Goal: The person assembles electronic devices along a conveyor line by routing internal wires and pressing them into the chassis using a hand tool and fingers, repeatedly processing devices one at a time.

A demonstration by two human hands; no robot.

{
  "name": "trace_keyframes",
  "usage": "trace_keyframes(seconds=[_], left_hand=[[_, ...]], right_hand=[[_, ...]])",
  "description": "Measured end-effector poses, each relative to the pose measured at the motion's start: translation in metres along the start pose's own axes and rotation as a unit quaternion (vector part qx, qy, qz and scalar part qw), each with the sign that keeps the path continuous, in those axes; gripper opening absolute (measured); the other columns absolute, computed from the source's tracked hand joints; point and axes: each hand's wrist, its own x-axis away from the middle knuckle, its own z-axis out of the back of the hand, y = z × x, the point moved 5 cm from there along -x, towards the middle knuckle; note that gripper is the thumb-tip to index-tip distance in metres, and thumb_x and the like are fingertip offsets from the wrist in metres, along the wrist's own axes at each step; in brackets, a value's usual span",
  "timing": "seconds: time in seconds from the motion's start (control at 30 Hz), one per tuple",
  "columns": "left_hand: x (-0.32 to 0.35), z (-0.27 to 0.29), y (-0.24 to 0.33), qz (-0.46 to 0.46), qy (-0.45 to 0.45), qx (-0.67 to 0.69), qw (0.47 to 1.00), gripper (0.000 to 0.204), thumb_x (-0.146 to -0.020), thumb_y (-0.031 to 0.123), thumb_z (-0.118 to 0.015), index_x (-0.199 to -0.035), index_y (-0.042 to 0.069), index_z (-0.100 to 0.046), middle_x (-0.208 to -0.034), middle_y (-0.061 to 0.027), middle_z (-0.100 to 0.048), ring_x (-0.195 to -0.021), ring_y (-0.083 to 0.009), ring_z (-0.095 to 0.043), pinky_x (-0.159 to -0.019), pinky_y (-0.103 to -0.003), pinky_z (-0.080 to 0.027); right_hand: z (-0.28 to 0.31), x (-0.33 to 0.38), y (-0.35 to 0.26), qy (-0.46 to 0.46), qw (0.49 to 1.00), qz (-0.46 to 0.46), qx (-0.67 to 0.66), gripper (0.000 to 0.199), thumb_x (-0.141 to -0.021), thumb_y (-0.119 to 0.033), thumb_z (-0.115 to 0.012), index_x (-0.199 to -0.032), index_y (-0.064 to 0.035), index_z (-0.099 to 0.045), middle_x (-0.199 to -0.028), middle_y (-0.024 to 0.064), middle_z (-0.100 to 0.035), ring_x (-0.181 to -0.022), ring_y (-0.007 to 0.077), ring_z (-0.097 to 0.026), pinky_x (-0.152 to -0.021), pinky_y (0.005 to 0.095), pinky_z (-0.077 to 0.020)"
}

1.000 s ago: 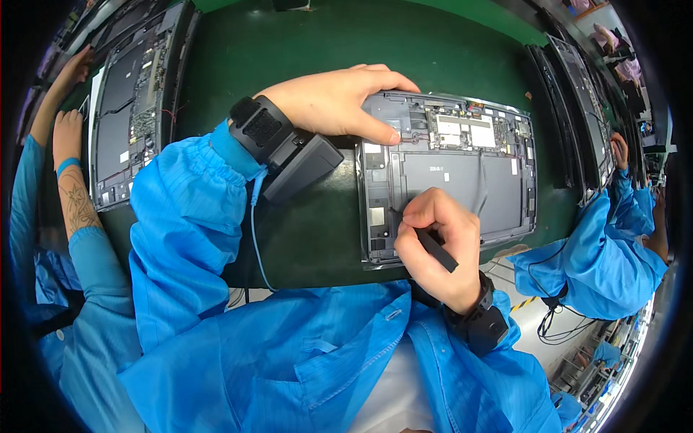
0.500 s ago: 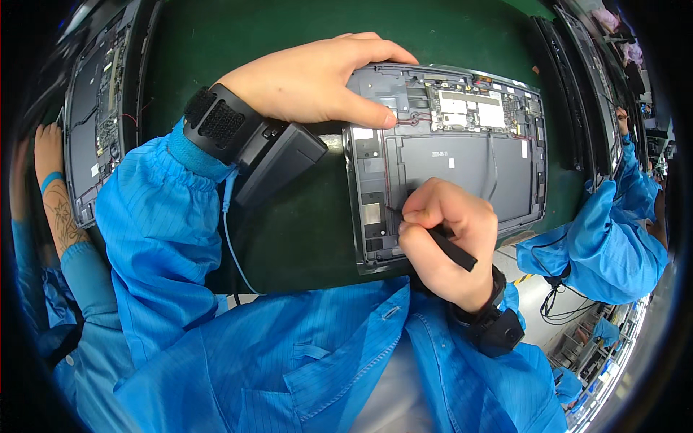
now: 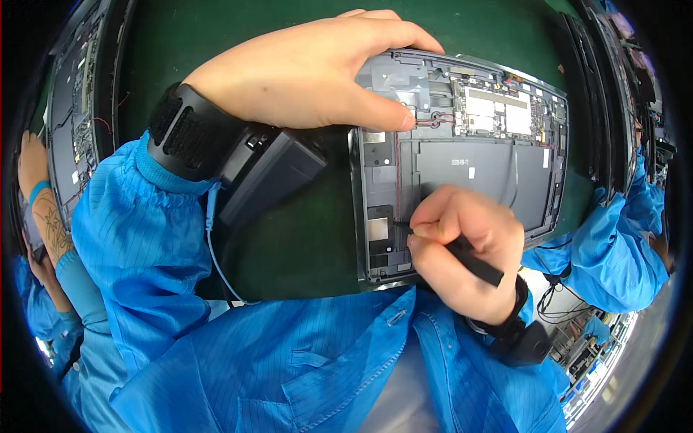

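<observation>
An opened tablet-like device (image 3: 380, 189) lies on the green work surface, its inside facing up. Along its far side runs a circuit board (image 3: 498, 112), with a large dark grey battery-like panel (image 3: 440, 166) nearer to me. My left hand (image 3: 310, 76) grips the far left corner, thumb on the inside and fingers over the far edge. Closed in a pinch, my right hand (image 3: 480, 234) holds a slim black hand tool (image 3: 476, 265). The tool's thin tip is at the channel left of the panel, beside a thin red wire (image 3: 398, 173); whether it touches cannot be made out.
A black wrist unit (image 3: 271, 173) with a blue cable (image 3: 213, 238) sits on my left wrist. Another opened device (image 3: 76, 115) stands at the left, near a co-worker's arm (image 3: 50, 224). Dark panels (image 3: 588, 94) and a co-worker's blue sleeve (image 3: 606, 245) are at the right.
The device and my right hand appear slightly farther right and lower in the view. My left hand keeps its hold on the corner; the black tool stays pinched in my right.
</observation>
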Motion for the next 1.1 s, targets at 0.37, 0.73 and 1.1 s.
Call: trace_keyframes(seconds=[0.37,0.73,1.1], left_hand=[[-0.004,0.000,0.004,-0.011,-0.001,-0.007,1.000,0.056,-0.081,0.013,-0.073,-0.131,0.001,-0.051,-0.118,-0.0106,-0.054,-0.112,-0.0221,-0.052,-0.098,-0.031,-0.042],[-0.005,-0.003,0.002,-0.003,-0.004,-0.005,1.000,0.056,-0.081,0.015,-0.073,-0.132,0.002,-0.051,-0.117,-0.0101,-0.054,-0.114,-0.0223,-0.051,-0.099,-0.032,-0.040],[-0.008,-0.004,0.000,-0.001,0.005,-0.012,1.000,0.057,-0.081,0.018,-0.073,-0.131,0.002,-0.051,-0.117,-0.0104,-0.055,-0.113,-0.0227,-0.052,-0.099,-0.032,-0.040]], right_hand=[[0.004,0.002,-0.004,0.027,0.995,0.067,0.063,0.016,-0.068,0.007,-0.066,-0.071,0.0003,-0.052,-0.074,0.0120,-0.060,-0.058,0.0233,-0.059,-0.056,0.0301,-0.0480],[0.009,-0.010,0.003,0.083,0.996,0.029,-0.011,0.011,-0.079,0.006,-0.063,-0.082,0.0010,-0.053,-0.082,0.0093,-0.063,-0.066,0.0106,-0.058,-0.061,0.0246,-0.0472],[0.012,-0.016,0.004,0.110,0.993,0.031,0.022,0.012,-0.078,0.006,-0.064,-0.081,0.0009,-0.053,-0.080,0.0092,-0.062,-0.063,0.0091,-0.054,-0.058,0.0232,-0.0454]])
